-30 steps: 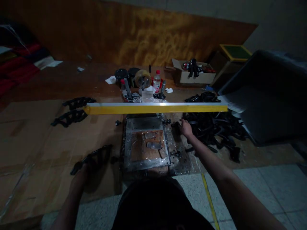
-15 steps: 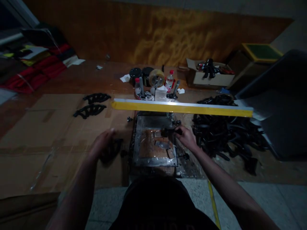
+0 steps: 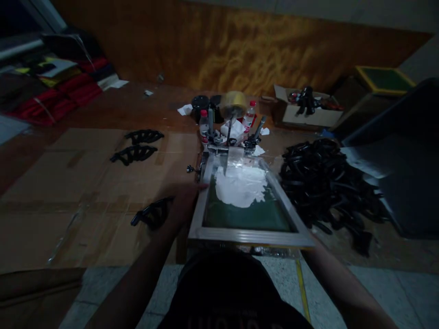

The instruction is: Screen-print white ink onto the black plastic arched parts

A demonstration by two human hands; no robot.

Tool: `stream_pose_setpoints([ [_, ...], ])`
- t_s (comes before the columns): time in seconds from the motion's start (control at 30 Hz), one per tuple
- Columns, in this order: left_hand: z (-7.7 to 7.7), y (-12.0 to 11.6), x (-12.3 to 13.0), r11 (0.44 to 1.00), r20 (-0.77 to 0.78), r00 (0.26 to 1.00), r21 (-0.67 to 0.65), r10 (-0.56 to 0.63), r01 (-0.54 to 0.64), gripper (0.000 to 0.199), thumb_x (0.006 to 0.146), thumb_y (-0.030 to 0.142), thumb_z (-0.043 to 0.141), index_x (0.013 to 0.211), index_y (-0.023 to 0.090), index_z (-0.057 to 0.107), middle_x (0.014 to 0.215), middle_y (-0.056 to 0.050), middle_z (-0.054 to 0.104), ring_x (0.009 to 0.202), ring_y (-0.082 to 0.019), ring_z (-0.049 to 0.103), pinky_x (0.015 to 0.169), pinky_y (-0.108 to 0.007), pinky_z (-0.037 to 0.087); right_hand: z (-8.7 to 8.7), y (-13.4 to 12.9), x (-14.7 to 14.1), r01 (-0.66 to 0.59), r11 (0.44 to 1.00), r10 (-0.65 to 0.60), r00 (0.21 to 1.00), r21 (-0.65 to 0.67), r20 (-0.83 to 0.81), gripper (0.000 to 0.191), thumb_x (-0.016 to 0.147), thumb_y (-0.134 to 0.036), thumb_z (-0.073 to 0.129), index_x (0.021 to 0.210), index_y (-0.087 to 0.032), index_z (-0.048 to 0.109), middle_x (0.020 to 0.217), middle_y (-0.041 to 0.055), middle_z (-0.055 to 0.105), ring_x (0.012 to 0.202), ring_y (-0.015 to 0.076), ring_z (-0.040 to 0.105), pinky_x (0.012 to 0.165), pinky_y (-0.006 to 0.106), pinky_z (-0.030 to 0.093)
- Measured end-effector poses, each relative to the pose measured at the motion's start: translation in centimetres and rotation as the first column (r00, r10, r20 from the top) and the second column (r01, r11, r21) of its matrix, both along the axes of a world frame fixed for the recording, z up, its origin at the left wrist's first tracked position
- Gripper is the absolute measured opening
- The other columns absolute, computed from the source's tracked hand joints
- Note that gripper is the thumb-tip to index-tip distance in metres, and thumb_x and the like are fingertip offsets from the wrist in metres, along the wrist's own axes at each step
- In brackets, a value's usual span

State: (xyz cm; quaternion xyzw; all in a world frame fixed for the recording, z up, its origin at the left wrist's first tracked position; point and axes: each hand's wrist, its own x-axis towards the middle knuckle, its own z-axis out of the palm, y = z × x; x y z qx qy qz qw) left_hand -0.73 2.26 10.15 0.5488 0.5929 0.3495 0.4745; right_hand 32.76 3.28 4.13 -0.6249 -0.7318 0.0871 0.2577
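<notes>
A metal-framed printing screen (image 3: 247, 235) with green mesh lies lowered over the work plate in front of me. White paste (image 3: 240, 185) covers the far part of its mesh. My left hand (image 3: 187, 198) is beside the frame's left rail, its fingers stretched toward the rail; whether they touch it is unclear. A black ribbed part (image 3: 152, 214) lies on the cardboard left of that hand. My right hand is hidden beneath the screen's near right corner; only the forearm shows, so its fingers and anything in them cannot be seen.
Two more black parts (image 3: 144, 136) lie on the cardboard (image 3: 85, 183). A heap of black parts (image 3: 322, 178) is at the right, beside a dark bin (image 3: 408, 173). Bottles (image 3: 249, 116), black jars (image 3: 200, 105) and an open box (image 3: 310, 114) stand behind.
The screen has swung down from its raised position and now hides the plate. My left hand has moved right from the black part. My right hand has gone from the plate to below the frame.
</notes>
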Motion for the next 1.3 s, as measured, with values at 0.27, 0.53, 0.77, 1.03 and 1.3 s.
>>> stream_pose_setpoints([
  [0.27, -9.1, -2.3, 0.8, 0.985, -0.038, 0.999, -0.169, -0.02, 0.013, 0.069, 0.085, 0.045, 0.058, 0.146, 0.016, 0.046, 0.095, -0.009, 0.072, 0.084, -0.026, 0.067, 0.081, -0.037, 0.052, 4.5, 6.4, -5.9, -0.06, 0.996, 0.069, 0.987, -0.068, 0.143, 0.061, 0.08, -0.024, 0.07, 0.138, -0.013, 0.053, 0.144, 0.0207, 0.048, 0.131, 0.0344, 0.046, 0.105, 0.046, 0.041],
  [0.53, -10.0, -2.0, 0.7, 0.982, 0.009, 0.999, -0.183, 0.049, -0.046, 0.063, 0.081, 0.042, 0.067, 0.138, 0.019, 0.054, 0.109, -0.011, 0.073, 0.102, -0.029, 0.068, 0.096, -0.04, 0.049, 3.4, -0.5, -9.0, -0.437, 0.807, 0.559, 0.781, -0.397, 0.277, 0.03, 0.084, -0.008, 0.051, 0.107, -0.016, 0.068, 0.106, 0.0114, 0.07, 0.103, 0.024, 0.059, 0.086, 0.031, 0.045],
  [0.77, -9.8, -2.1, 0.7, 0.984, 0.041, 0.999, -0.176, 0.015, -0.008, 0.063, 0.085, 0.045, 0.061, 0.14, 0.016, 0.052, 0.11, -0.013, 0.073, 0.107, -0.029, 0.067, 0.098, -0.041, 0.049, 3.5, -0.6, -8.4, -0.486, 0.811, 0.561, 0.803, -0.326, 0.2, 0.024, 0.083, -0.009, 0.054, 0.1, -0.017, 0.07, 0.099, 0.0093, 0.07, 0.097, 0.0229, 0.06, 0.081, 0.031, 0.045],
  [1.03, -10.0, -2.2, 0.6, 0.989, 0.002, 1.0, -0.148, -0.01, 0.011, 0.064, 0.086, 0.046, 0.057, 0.141, 0.014, 0.05, 0.093, -0.01, 0.073, 0.092, -0.027, 0.068, 0.086, -0.038, 0.053, 2.4, -1.7, -8.3, -0.521, 0.805, 0.571, 0.811, -0.283, 0.132, 0.031, 0.088, -0.015, 0.054, 0.116, -0.017, 0.068, 0.103, 0.0102, 0.069, 0.098, 0.0229, 0.06, 0.083, 0.031, 0.047],
  [1.3, -3.8, -1.3, -0.2, 0.999, 0.053, 0.999, -0.048, 0.011, -0.008, 0.05, 0.087, 0.051, 0.053, 0.124, 0.019, 0.066, 0.115, -0.008, 0.071, 0.105, -0.025, 0.064, 0.091, -0.036, 0.051, 7.9, 9.0, -4.8, -0.086, 0.991, 0.096, 0.991, -0.099, 0.091, 0.048, 0.093, -0.035, 0.06, 0.139, -0.023, 0.058, 0.118, 0.0098, 0.07, 0.1, 0.0259, 0.067, 0.087, 0.035, 0.051],
])
